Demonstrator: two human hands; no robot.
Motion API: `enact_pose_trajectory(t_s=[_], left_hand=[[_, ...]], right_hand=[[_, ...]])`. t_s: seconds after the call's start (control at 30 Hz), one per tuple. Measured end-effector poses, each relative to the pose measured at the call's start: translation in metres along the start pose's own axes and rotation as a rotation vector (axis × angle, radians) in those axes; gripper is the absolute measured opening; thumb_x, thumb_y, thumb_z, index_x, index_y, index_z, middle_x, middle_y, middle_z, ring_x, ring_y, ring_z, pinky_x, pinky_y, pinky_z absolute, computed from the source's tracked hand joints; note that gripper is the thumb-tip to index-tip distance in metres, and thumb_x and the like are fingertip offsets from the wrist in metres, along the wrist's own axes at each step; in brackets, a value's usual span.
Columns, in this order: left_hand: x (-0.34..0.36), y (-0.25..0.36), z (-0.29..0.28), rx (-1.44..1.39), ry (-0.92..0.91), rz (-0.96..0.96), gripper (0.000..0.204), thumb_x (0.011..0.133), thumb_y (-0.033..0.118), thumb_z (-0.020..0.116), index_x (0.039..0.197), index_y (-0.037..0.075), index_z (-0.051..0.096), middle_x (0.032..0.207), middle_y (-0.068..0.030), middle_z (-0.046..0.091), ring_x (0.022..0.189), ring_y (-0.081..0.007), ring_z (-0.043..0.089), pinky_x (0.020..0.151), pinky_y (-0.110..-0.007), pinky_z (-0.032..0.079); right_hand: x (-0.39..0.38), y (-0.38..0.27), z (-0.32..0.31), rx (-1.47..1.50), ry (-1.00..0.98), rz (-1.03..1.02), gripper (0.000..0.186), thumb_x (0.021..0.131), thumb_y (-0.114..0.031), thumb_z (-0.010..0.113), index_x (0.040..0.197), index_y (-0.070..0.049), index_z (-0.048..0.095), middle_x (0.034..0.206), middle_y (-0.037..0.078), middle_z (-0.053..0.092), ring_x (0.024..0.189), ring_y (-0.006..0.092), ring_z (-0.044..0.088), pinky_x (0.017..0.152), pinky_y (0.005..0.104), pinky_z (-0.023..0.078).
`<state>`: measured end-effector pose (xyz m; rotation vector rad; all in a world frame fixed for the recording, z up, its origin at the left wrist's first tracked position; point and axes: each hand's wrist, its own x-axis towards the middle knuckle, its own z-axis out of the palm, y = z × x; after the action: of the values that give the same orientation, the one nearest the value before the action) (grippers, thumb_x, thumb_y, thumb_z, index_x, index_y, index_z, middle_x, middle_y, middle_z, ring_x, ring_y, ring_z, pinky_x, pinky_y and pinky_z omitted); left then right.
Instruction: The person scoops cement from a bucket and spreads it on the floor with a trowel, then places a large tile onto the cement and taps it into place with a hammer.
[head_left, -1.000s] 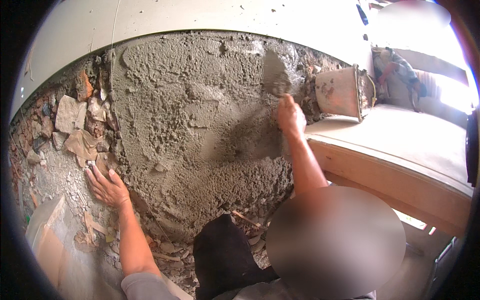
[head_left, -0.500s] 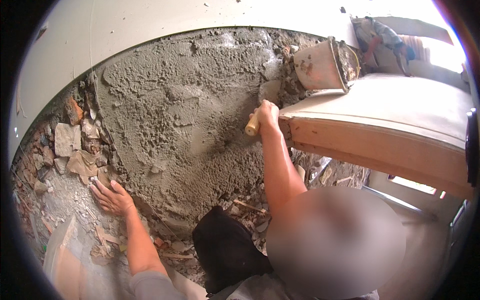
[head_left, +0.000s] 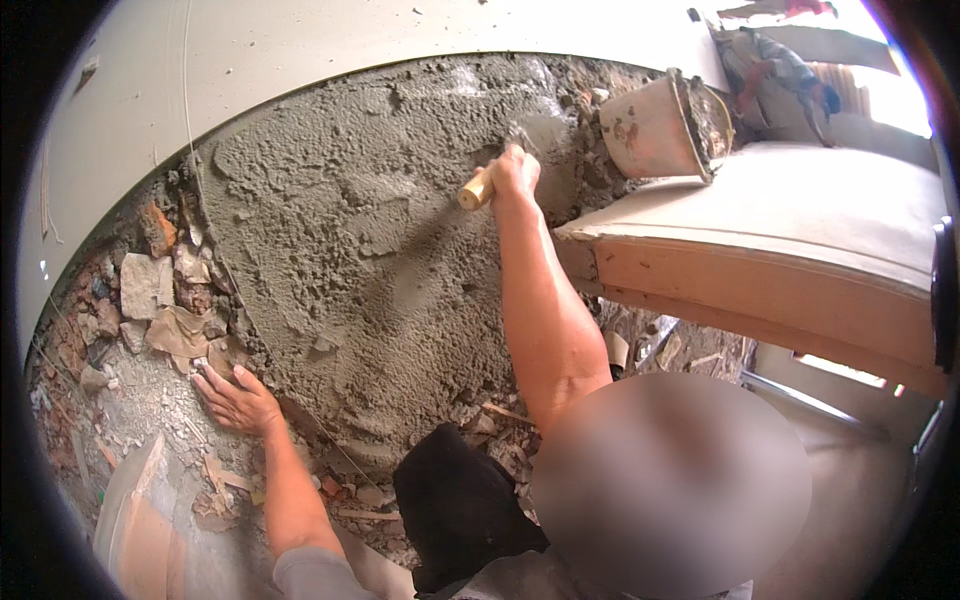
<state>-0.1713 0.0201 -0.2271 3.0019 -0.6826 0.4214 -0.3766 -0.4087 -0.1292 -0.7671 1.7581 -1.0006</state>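
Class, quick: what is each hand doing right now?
Left hand: open, flat on the rubble.
Right hand: closed on the wooden trowel handle.

Head camera looks down, close, perhaps slightly rightward, over wet mortar [head_left: 360,240]

A wooden-handled trowel [head_left: 487,182], its blade seemingly buried in rough wet grey mortar [head_left: 370,240], points up-right.

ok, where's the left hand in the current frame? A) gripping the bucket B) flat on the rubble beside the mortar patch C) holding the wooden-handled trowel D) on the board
B: the left hand lies spread, palm down, on the rubble at the edge of the wet mortar; the right hand grips the trowel's wooden handle.
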Motion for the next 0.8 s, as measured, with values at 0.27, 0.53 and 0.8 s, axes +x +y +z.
enact_pose_trajectory(t_s=[0.27, 0.53, 0.8], left_hand=[[0.003, 0.004, -0.005, 0.021, -0.017, -0.016, 0.054, 0.097, 0.047, 0.032, 0.139, 0.014, 0.040, 0.144, -0.0114, 0.037, 0.128, -0.0286, 0.041, 0.097, -0.046, 0.036], [0.003, 0.004, -0.007, -0.034, -0.038, -0.026, 0.056, 0.096, 0.048, 0.033, 0.139, 0.012, 0.040, 0.145, -0.0138, 0.034, 0.130, -0.0315, 0.039, 0.098, -0.048, 0.034], [0.003, 0.005, -0.010, -0.055, -0.081, -0.064, 0.057, 0.094, 0.048, 0.036, 0.138, 0.011, 0.040, 0.143, -0.0160, 0.037, 0.128, -0.0350, 0.039, 0.098, -0.048, 0.034]], right_hand=[[-0.025, -0.030, -0.033, -0.481, -0.574, -0.031, 0.041, 0.091, -0.035, 0.057, 0.118, -0.004, 0.058, 0.071, 0.008, 0.057, 0.048, 0.0149, 0.054, 0.040, 0.0309, 0.046], [-0.097, -0.024, 0.011, -0.758, -0.710, -0.032, 0.042, 0.093, -0.030, 0.053, 0.126, -0.005, 0.053, 0.082, 0.012, 0.060, 0.058, 0.0136, 0.056, 0.048, 0.0287, 0.051], [-0.114, -0.032, 0.019, -0.818, -0.768, -0.137, 0.034, 0.093, -0.027, 0.052, 0.119, -0.006, 0.060, 0.078, 0.008, 0.060, 0.063, 0.0147, 0.059, 0.049, 0.0300, 0.049]])
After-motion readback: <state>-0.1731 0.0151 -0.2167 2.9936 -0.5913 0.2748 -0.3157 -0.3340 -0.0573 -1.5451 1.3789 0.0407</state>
